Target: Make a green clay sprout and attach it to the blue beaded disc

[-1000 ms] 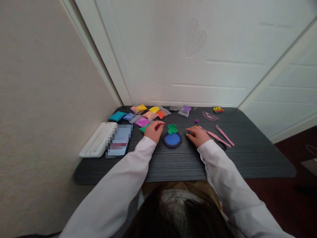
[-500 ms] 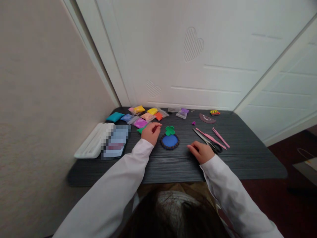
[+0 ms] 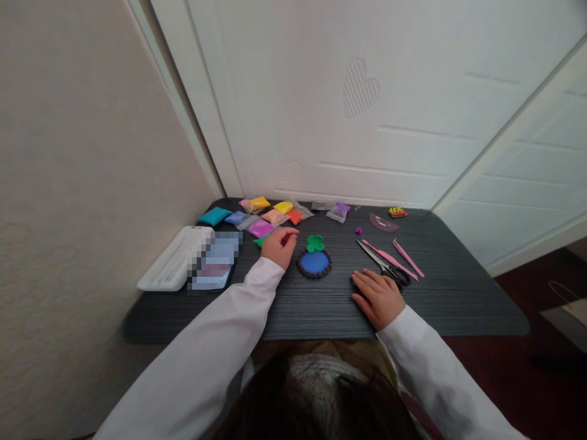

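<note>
A blue clay disc [image 3: 315,263] with a dark brown beaded rim lies in the middle of the table. A green clover-like clay piece [image 3: 315,243] rests at its far edge. My left hand [image 3: 279,246] is just left of these, its fingers curled together; whatever is in them, if anything, is hidden. Partly behind that hand is a green packet [image 3: 260,241]. My right hand [image 3: 380,297] lies flat on the table with fingers stretched out, close to the black handles of the scissors [image 3: 385,264]. Nothing shows in it.
Several bagged clay packets, including a magenta one [image 3: 260,228], lie at the back left. At the left are a white case [image 3: 177,260] and a phone [image 3: 215,260]. Pink tweezers [image 3: 408,258], a pink tool [image 3: 389,258], a purple bit [image 3: 358,230] and a half-round plate [image 3: 384,223] lie right.
My right hand has moved slightly toward me and turned palm down, its fingers going from curled to stretched flat. My left hand has stayed nearly still.
</note>
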`<action>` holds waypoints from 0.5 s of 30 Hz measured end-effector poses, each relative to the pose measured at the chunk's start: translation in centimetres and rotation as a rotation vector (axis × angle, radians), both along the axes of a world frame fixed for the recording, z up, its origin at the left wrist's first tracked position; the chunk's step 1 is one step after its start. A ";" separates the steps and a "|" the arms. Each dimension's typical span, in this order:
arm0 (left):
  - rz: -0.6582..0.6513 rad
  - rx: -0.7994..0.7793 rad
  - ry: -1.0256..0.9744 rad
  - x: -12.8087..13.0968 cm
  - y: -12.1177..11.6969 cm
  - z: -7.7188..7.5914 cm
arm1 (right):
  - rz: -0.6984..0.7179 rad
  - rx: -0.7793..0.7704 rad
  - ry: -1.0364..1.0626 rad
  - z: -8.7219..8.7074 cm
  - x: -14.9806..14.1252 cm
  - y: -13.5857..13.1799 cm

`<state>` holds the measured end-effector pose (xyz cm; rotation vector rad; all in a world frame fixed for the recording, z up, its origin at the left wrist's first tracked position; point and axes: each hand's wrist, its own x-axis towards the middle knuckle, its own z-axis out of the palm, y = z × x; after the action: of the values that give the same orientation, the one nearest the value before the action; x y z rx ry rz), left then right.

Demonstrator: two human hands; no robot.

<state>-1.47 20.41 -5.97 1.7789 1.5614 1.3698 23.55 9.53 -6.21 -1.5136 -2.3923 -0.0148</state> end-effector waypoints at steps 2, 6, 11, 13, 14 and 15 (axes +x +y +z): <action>-0.001 -0.005 0.003 0.0 0.0 0.0 | -0.012 0.036 -0.095 0.2 -0.1 -1.0; -0.007 -0.011 0.005 0.1 0.0 -0.1 | 0.005 0.016 -0.124 0.3 -1.2 -1.3; -0.004 -0.011 -0.002 0.0 0.1 -0.1 | -0.071 0.040 0.047 0.8 -2.1 0.2; -0.001 -0.011 -0.008 0.0 0.2 -0.1 | -0.133 0.105 0.223 1.1 -1.6 0.9; -0.002 -0.011 -0.010 0.0 0.3 -0.1 | -0.172 0.148 0.344 1.1 -1.2 1.5; -0.003 -0.012 -0.011 0.0 0.4 -0.1 | -0.215 0.192 0.484 1.1 -0.8 2.1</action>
<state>-1.45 20.77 -6.11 1.7627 1.5572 1.3636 22.79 11.66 -5.08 -1.4758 -1.7939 0.0648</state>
